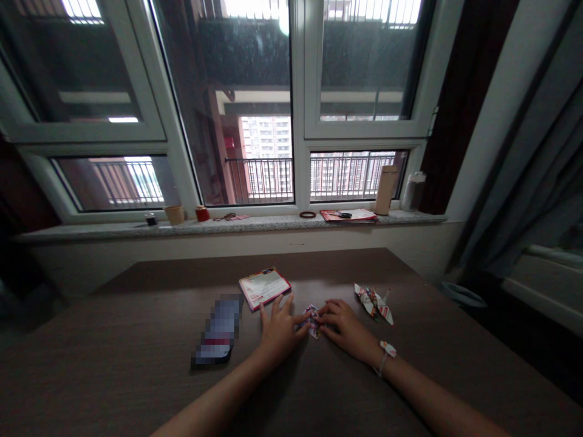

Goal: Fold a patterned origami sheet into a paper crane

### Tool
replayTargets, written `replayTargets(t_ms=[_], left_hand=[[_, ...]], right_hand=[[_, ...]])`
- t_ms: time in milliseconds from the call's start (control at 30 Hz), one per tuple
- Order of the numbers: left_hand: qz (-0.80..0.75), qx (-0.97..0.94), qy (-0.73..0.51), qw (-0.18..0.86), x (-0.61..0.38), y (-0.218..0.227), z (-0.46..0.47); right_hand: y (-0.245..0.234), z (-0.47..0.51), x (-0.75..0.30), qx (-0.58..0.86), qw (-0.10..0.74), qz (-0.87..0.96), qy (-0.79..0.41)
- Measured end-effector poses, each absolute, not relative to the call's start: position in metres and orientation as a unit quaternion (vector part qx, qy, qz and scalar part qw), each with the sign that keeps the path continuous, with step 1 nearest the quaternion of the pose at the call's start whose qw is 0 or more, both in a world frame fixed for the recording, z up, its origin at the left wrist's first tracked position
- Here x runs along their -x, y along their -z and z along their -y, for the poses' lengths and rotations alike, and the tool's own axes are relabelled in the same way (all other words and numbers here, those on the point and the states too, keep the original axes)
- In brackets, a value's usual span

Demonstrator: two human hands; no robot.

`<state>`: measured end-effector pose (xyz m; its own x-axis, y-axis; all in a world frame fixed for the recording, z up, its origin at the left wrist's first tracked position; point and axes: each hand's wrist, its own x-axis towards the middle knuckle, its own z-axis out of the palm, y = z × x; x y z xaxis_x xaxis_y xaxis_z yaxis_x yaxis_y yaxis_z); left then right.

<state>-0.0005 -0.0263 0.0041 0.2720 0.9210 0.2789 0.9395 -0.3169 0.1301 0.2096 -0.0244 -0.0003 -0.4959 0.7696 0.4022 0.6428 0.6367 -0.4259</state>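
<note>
Dark wooden table [136, 364] under window [255, 121]. Finished paper crane [374, 302], set aside right. Small patterned paper [313, 320], centre, seemingly part-folded, wings unformed. Grip: left hand [277, 331] splayed flat, thumb pressing it; right hand [344, 328] pinching its edge.

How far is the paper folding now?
Done: one folded paper crane lies on the table. In hand: the left hand steadies and the right hand pinches a small paper, only partly folded. Left: finishing this piece; a flat pack lies beyond, perhaps more sheets.
</note>
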Motion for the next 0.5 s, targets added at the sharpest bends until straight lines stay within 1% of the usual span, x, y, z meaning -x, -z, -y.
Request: replayTargets(t_ms=[333,500], left_hand=[[0.591,0.790,0.161,0.037,0.000,-0.003,0.027],[0.573,0.798,0.182,0.041,-0.002,-0.003,0.019]], right_hand=[[-0.001,0.026,-0.207,0.422,0.300,0.846,-0.127],[0.001,0.025,-0.205,0.434,0.286,0.846,-0.119]])
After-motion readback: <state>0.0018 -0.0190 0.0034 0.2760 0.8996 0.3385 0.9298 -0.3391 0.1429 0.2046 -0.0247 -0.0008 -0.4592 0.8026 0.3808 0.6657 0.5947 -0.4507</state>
